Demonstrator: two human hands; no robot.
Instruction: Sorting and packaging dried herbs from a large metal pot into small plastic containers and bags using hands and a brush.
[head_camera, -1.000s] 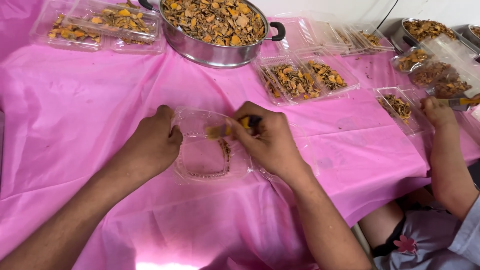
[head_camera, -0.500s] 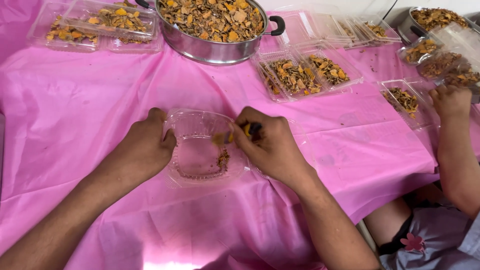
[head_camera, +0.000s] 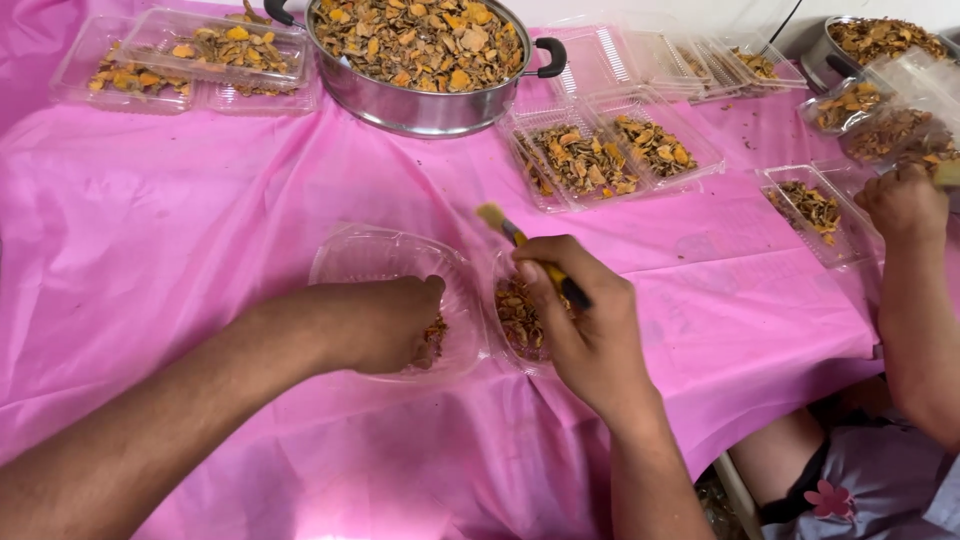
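A clear plastic clamshell box lies open on the pink tablecloth, with dried orange-brown slices in both halves. My left hand rests inside its left half, fingers curled on the slices there. My right hand sits over the right half and grips a small brush with a yellow and black handle, bristles pointing up and away from me.
A steel pot heaped with dried slices stands at the back. Filled clear boxes lie at back left, more boxes at centre right. Another person's hand works over boxes at the right edge, near a second pot.
The box has been opened flat into two halves. My left hand moved into the left half, and my right hand lifted the brush so its bristles now stick up.
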